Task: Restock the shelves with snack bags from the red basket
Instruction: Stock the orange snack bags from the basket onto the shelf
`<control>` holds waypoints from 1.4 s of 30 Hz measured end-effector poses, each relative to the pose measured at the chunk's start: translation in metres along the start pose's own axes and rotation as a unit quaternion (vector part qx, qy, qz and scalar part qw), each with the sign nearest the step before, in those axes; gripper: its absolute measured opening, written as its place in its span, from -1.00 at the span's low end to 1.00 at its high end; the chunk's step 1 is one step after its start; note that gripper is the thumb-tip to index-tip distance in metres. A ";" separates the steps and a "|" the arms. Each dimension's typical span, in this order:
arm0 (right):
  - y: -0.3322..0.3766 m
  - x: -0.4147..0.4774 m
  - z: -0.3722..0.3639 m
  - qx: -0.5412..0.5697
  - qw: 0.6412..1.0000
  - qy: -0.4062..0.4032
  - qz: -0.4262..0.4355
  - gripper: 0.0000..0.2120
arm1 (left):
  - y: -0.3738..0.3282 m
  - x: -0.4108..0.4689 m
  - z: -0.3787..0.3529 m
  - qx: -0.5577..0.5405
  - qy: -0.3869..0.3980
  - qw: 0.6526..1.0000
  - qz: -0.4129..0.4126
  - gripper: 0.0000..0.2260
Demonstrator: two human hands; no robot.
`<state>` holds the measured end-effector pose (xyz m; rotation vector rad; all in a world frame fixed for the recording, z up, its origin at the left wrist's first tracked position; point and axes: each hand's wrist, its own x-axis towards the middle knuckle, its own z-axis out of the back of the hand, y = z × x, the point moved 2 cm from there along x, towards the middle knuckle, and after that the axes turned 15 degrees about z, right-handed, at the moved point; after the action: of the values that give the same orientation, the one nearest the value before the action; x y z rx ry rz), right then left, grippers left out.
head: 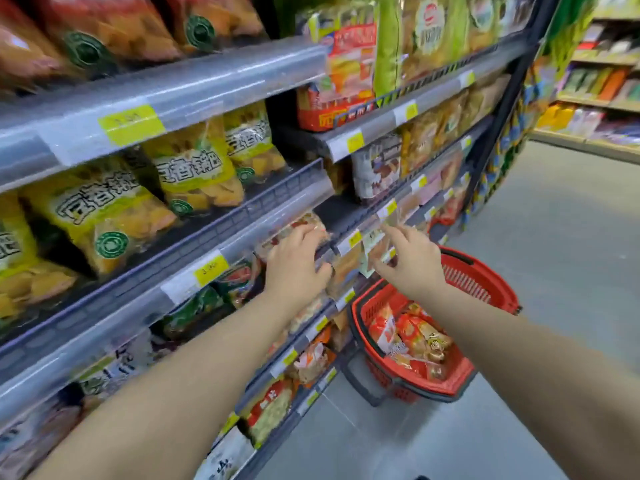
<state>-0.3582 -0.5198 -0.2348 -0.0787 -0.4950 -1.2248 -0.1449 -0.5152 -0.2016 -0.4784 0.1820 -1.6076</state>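
My left hand (296, 263) lies flat on a clear snack bag (294, 228) with red and brown print, on the middle shelf (221, 237); its fingers curl over the bag's front. My right hand (410, 259) reaches toward the shelf just to the right, fingers spread and empty, their tips near a pale snack bag (374, 245) by the price rail. The red basket (460, 382) stands on the floor below my right arm. It holds several red and orange snack bags (412, 336).
Yellow-green snack bags (194, 171) fill the shelf above, orange ones (104, 26) the top shelf. Lower shelves hold mixed packets (273, 407). Grey floor (554, 237) opens to the right, with another shelf unit (599, 81) at the far right.
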 end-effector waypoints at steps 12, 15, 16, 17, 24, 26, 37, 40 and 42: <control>-0.187 -0.117 -0.070 -0.009 0.947 0.292 -0.136 -0.20 | -0.058 -0.015 -0.242 0.090 0.254 0.956 0.112 -0.33; -0.217 -0.134 -0.086 0.003 0.927 0.344 -0.152 -0.15 | -0.058 -0.028 -0.286 0.106 0.314 0.932 0.144 -0.30; -0.224 -0.137 -0.091 0.009 0.919 0.360 -0.159 -0.14 | -0.057 -0.031 -0.296 0.107 0.327 0.926 0.153 -0.29; -0.231 -0.140 -0.097 0.017 0.911 0.377 -0.165 -0.14 | -0.057 -0.032 -0.305 0.111 0.337 0.922 0.155 -0.30; -0.268 -0.141 -0.135 0.040 0.888 0.412 -0.199 -0.21 | -0.065 0.005 -0.354 0.110 0.379 0.903 0.168 -0.34; -0.277 -0.141 -0.149 0.047 0.877 0.434 -0.203 -0.22 | -0.070 0.019 -0.368 0.097 0.390 0.899 0.174 -0.35; -0.354 -0.112 -0.217 0.095 0.860 0.464 -0.190 -0.45 | -0.074 0.069 -0.453 0.068 0.432 0.844 0.310 -0.38; -0.385 -0.100 -0.235 0.111 0.854 0.482 -0.161 -0.45 | -0.081 0.075 -0.478 0.032 0.414 0.819 0.396 -0.34; -0.408 -0.091 -0.250 0.115 0.845 0.507 -0.128 -0.41 | -0.088 0.077 -0.495 -0.007 0.389 0.797 0.462 -0.32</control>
<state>-0.6735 -0.6629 -0.5775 0.8354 0.3002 -1.2705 -0.4292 -0.6641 -0.5960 0.2983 0.9041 -0.7256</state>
